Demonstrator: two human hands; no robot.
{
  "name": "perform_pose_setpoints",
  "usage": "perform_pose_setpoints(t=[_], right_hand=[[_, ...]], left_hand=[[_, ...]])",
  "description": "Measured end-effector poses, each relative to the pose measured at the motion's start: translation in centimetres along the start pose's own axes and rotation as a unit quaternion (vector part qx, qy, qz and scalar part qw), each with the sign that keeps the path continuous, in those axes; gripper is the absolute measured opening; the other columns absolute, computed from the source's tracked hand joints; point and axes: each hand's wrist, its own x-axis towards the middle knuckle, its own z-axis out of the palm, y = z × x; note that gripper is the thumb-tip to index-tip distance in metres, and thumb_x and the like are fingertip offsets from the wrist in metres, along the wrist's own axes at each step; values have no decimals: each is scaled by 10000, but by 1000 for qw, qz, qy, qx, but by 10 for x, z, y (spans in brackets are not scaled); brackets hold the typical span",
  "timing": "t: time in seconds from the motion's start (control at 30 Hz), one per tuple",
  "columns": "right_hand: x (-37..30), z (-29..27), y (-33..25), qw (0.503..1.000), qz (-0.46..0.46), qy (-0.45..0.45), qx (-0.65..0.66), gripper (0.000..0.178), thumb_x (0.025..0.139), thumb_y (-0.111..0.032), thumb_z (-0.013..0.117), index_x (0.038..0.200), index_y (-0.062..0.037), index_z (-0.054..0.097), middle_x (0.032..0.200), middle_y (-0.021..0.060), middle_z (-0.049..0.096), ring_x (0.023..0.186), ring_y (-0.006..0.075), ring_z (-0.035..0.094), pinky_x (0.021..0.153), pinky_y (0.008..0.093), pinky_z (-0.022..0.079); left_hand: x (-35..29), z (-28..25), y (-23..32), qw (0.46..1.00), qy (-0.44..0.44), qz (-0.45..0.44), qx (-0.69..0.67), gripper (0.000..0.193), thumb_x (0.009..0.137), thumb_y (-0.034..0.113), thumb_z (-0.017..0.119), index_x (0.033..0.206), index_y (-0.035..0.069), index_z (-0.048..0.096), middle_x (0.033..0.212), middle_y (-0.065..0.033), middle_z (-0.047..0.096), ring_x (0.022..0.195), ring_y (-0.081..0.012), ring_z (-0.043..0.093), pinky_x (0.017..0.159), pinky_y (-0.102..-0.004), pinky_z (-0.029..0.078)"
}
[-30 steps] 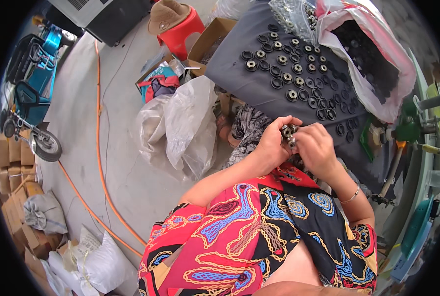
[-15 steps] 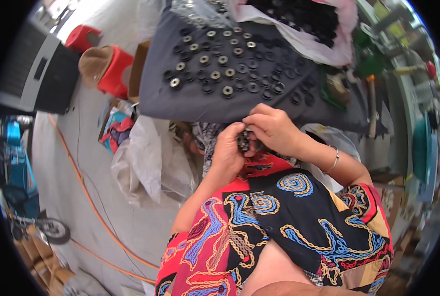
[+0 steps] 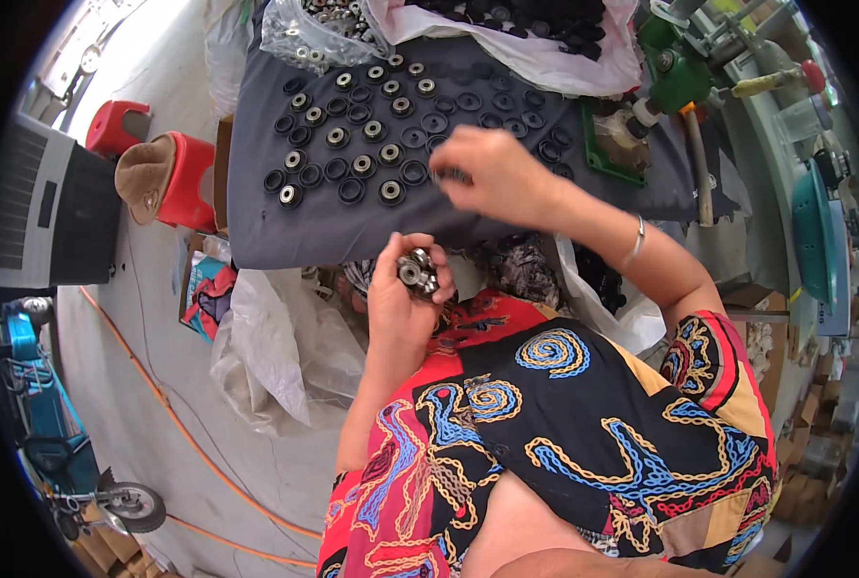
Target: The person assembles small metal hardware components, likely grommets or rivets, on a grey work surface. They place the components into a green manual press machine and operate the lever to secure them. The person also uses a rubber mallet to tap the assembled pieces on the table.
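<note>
The left hand [image 3: 397, 295] is just off the table's near edge, palm up, its grip curled round a small cluster of shiny bearings [image 3: 416, 273]. The right hand [image 3: 497, 178] is farther off and to the right, above the table [image 3: 333, 233], by the near side of the rings [image 3: 336, 170]. It is blurred, its fingers bent; something dark shows at the fingertips, but I cannot tell whether its grip is pinching it or is pressed together on nothing.

The rings are black and lie in loose rows across the grey cloth [image 3: 439, 220]; many to the left have a bearing sitting in the middle, while those to the right are mostly plain. At the far left of the table is a clear bag [image 3: 280, 40] with more bearings, and beside it, to the right, a white bag [image 3: 516, 64] of black parts [image 3: 521, 21].
</note>
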Motion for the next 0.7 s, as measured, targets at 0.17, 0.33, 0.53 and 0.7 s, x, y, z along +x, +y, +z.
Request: perform_pose_setpoints(t=[0.17, 0.33, 0.53, 0.7], right_hand=[[36, 17, 43, 998, 43, -4, -39, 203, 771, -82, 679, 964, -17, 673, 890, 124, 642, 758, 291, 651, 685, 366, 532], [50, 34, 58, 992, 65, -56, -90, 206, 790, -116, 675, 979, -34, 692, 906, 115, 648, 797, 294, 652, 742, 389, 528], [57, 39, 54, 987, 63, -86, -123, 197, 795, -115, 666, 976, -46, 700, 901, 104, 648, 821, 304, 651, 754, 412, 525], [61, 39, 51, 980, 51, -106, -160, 184, 784, -114, 678, 956, -52, 698, 899, 102, 648, 841, 303, 653, 760, 410, 530]], left_hand=[[-5, 1, 9, 999, 22, 31, -27, 453, 1030, 430, 379, 904, 54, 599, 783, -133, 569, 616, -249, 537, 453, -307, 373], [-10, -1, 14, 998, 30, 45, -29, 463, 1030, 428, 363, 914, 54, 611, 802, -139, 587, 635, -258, 555, 457, -309, 389], [-12, -4, 22, 998, 29, 47, -30, 468, 1027, 430, 360, 951, 50, 623, 854, -140, 621, 669, -274, 582, 465, -316, 413], [-14, 2, 26, 998, 19, 54, -30, 492, 1043, 432, 314, 967, 37, 596, 847, -148, 627, 677, -264, 595, 482, -320, 410]])
